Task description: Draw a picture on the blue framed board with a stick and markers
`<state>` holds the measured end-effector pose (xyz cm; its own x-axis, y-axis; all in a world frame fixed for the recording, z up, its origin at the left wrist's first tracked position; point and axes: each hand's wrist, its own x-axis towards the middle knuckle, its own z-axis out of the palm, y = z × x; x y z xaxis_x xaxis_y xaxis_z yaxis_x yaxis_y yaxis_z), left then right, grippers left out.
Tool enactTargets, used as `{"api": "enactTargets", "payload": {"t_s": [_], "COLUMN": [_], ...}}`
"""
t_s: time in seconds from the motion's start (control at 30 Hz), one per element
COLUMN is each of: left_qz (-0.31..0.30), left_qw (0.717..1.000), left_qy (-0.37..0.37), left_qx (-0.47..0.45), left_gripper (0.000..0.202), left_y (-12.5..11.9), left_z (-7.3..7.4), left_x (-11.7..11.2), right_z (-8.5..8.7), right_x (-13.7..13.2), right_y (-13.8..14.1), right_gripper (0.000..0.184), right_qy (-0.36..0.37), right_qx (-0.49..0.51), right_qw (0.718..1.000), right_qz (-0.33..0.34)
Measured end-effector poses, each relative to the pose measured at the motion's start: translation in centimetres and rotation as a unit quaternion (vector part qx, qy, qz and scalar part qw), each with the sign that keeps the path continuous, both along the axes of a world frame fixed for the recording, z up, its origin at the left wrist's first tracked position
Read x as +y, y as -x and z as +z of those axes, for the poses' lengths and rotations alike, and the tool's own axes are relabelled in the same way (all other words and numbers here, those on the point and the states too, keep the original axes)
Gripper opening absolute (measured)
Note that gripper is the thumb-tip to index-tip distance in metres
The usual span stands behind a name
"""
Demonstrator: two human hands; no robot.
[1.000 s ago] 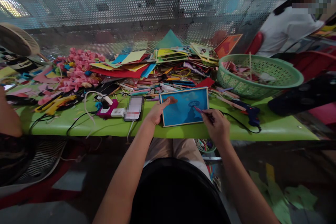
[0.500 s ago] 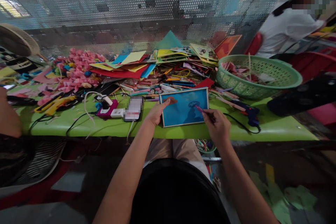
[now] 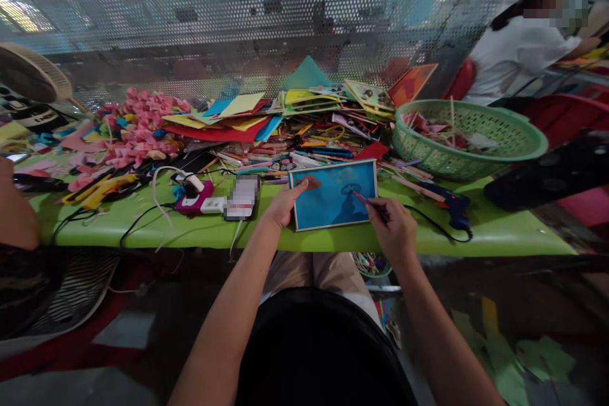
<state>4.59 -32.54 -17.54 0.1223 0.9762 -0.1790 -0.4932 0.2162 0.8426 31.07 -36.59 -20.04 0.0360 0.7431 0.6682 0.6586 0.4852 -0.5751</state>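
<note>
A blue picture panel [image 3: 323, 206] with a thin pale frame is propped at the front edge of the green table. My left hand [image 3: 284, 203] grips its left side, thumb on the blue face beside a brown patch. My right hand [image 3: 396, 225] is closed round a slim purple pen [image 3: 362, 199]. The pen's tip meets the panel at a dark oval drawing [image 3: 351, 189] on the right half. Whether the tip is pressed down or just above the surface, I cannot tell.
Left of the panel lie a phone [image 3: 242, 196] and a purple power strip [image 3: 195, 200] with cables. A glue gun [image 3: 457, 206] and a green basket [image 3: 469, 155] stand to the right. Pens, coloured sheets and pink pieces [image 3: 143, 120] pile up behind. A person [image 3: 523, 54] sits at right.
My right hand and the pen have shifted very slightly left at the oval drawing. My left hand and the panel stay put. The person at the right has moved slightly.
</note>
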Motion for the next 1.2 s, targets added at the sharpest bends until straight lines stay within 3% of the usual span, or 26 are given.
{"api": "enactTargets", "payload": {"t_s": [1.2], "left_qz": [-0.002], "left_qw": [1.0], "left_qy": [-0.013], "left_qx": [0.006], "left_gripper": [0.053], "left_y": [0.01], "left_z": [0.22], "left_x": [-0.19], "right_z": [-0.06], "right_x": [0.19], "right_y": [0.01], "right_gripper": [0.016], "right_qy": [-0.005], "right_qx": [0.018], "right_qw": [1.0], "right_qz": [0.004]}}
